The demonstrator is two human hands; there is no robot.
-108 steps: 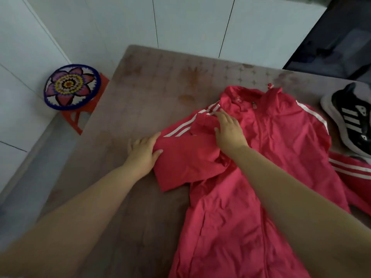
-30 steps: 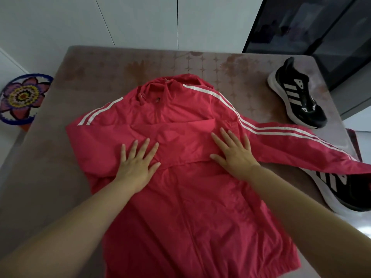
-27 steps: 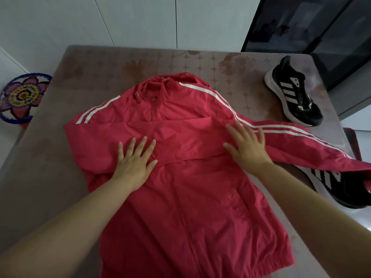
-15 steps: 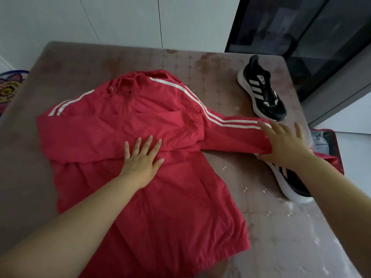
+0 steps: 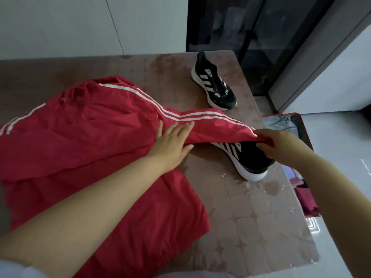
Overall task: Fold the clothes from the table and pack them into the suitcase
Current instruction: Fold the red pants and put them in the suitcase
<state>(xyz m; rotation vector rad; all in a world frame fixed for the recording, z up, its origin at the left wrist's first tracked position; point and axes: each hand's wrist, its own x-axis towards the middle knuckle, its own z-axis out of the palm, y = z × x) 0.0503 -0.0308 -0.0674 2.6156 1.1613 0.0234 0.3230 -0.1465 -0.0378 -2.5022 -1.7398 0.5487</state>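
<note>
A: Where's the jacket?
B: The red jacket (image 5: 90,137) is spread on the bench (image 5: 251,217), with one sleeve stretched right over a black shoe (image 5: 251,157).
A: Hands?
B: The left hand (image 5: 170,143) is flat, fingers straight, pressing the sleeve base. The right hand (image 5: 281,147) pinches the sleeve end. The suitcase (image 5: 305,133) lies open past the bench's right edge.

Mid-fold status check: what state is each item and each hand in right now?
red jacket: spread on the table, partly folded
outstretched sleeve: draped over the near shoe
left hand: flat, pressing the sleeve's base
right hand: pinching the sleeve's end
far shoe: upright, untouched
near shoe: upright, partly under the sleeve
suitcase: open, clothes inside
</note>
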